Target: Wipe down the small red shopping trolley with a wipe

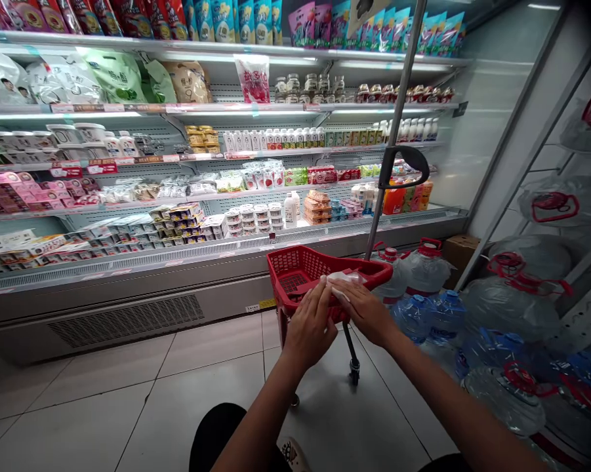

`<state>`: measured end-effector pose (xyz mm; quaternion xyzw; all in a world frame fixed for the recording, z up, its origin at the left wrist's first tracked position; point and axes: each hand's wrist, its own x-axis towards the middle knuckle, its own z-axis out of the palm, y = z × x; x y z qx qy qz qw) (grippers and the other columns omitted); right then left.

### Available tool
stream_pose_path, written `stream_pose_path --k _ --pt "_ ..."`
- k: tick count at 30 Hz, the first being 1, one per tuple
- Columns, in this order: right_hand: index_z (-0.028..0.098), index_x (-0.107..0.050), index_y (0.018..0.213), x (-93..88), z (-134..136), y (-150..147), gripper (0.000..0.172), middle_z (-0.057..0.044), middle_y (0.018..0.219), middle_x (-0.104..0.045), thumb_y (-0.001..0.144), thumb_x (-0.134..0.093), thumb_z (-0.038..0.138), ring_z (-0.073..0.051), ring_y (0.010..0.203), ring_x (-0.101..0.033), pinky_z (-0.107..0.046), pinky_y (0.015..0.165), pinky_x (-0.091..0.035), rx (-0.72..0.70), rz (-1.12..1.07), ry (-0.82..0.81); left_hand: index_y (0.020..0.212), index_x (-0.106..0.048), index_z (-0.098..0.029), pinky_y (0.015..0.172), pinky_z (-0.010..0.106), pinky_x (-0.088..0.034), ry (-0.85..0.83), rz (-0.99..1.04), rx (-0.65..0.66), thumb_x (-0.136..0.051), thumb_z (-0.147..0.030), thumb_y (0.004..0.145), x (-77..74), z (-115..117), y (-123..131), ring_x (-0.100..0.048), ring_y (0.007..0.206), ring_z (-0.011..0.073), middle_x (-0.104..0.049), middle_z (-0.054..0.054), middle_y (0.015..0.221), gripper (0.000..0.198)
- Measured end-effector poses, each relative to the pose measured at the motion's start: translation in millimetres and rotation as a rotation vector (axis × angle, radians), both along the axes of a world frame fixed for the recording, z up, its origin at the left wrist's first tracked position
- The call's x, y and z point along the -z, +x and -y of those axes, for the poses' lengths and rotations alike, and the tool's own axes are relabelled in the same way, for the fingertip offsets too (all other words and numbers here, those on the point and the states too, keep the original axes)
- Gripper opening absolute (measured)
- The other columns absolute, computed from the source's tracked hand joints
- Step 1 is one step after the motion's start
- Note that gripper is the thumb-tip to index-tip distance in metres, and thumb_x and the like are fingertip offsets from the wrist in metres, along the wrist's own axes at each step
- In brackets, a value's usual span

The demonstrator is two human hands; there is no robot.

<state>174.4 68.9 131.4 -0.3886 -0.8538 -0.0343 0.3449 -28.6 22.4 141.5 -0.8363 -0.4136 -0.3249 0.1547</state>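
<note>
A white tissue or wipe [347, 278] lies bunched on the near rim of a red shopping cart basket [295, 257]. My right hand [366, 311] is pressed over it, with its fingers together and pointing left. From the other side, my left hand [312, 324] reaches up to the same rim, its fingertips meeting the white tissue and its thumb tucked low. Both hands meet at the tissue, and their palms are turned away from view. A grey pole [398, 111] with a black loop handle [407, 166] rises from the cart.
A chilled display shelf [226, 249] with yogurt cups, bottles and pouches runs across the back. Large water bottles [511, 295] crowd the right side. Below the basket, a caster wheel [354, 373] rests on the tiled floor [216, 380].
</note>
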Motion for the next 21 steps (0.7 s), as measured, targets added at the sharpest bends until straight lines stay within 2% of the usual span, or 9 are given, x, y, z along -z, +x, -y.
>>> stream_pose_path --k 4,8,12,15,18,21 --pt "0.035 -0.035 0.163 1.0 -12.9 47.0 0.054 0.002 0.164 -0.046 0.111 -0.022 0.038 -0.020 0.155 -0.037 -0.051 0.130 -0.028 0.113 -0.081 -0.102 0.161 -0.034 -0.021 0.127 0.055 -0.033 0.038 -0.071 -0.023 -0.047 -0.029 0.106 2.0 -8.5 -44.1 -0.042 0.152 0.0274 -0.046 0.011 0.163 0.057" --pt "0.035 -0.040 0.160 -1.8 -40.8 67.0 0.056 0.002 0.162 -0.048 0.109 -0.019 0.043 -0.022 0.152 -0.041 -0.054 0.129 -0.027 0.192 -0.162 -0.227 0.156 -0.044 -0.025 0.116 0.048 -0.050 0.001 -0.022 0.000 -0.048 -0.034 0.108 13.2 -18.0 -63.8 -0.052 0.144 0.0272 -0.053 0.011 0.157 0.048" --pt "0.032 -0.051 0.154 -7.3 -68.4 62.3 0.058 -0.002 0.157 -0.054 0.108 -0.018 0.043 -0.026 0.151 -0.043 -0.061 0.128 -0.025 0.211 -0.161 -0.273 0.152 -0.050 -0.028 0.108 0.047 -0.056 0.025 0.051 -0.061 -0.054 -0.037 0.107 22.3 -25.7 -53.7 -0.061 0.133 0.0281 -0.062 0.011 0.146 0.046" --pt "0.031 -0.055 0.151 -12.1 -75.5 48.2 0.057 -0.003 0.156 -0.056 0.107 -0.021 0.042 -0.026 0.150 -0.045 -0.061 0.128 -0.026 0.168 -0.128 -0.266 0.152 -0.050 -0.029 0.108 0.046 -0.056 0.049 0.064 -0.113 -0.058 -0.038 0.105 24.5 -26.7 -38.2 -0.063 0.130 0.0281 -0.063 0.011 0.145 0.049" --pt "0.030 -0.058 0.148 -15.0 -59.4 20.4 0.053 -0.001 0.154 -0.058 0.107 -0.026 0.040 -0.022 0.149 -0.046 -0.053 0.130 -0.027 0.065 -0.070 -0.240 0.157 -0.044 -0.028 0.111 0.045 -0.054 0.070 0.090 -0.150 -0.060 -0.042 0.104 24.3 -21.3 -20.1 -0.064 0.129 0.0276 -0.063 0.011 0.146 0.057" --pt "0.026 -0.065 0.140 -16.7 -24.1 -10.1 0.049 -0.003 0.145 -0.066 0.109 -0.029 0.038 -0.021 0.141 -0.055 -0.051 0.129 -0.030 -0.035 0.035 -0.171 0.165 -0.027 -0.024 0.115 0.042 -0.050 0.069 0.162 -0.166 -0.058 -0.045 0.104 23.9 -12.9 -3.0 -0.064 0.130 0.0263 -0.063 0.012 0.147 0.072"
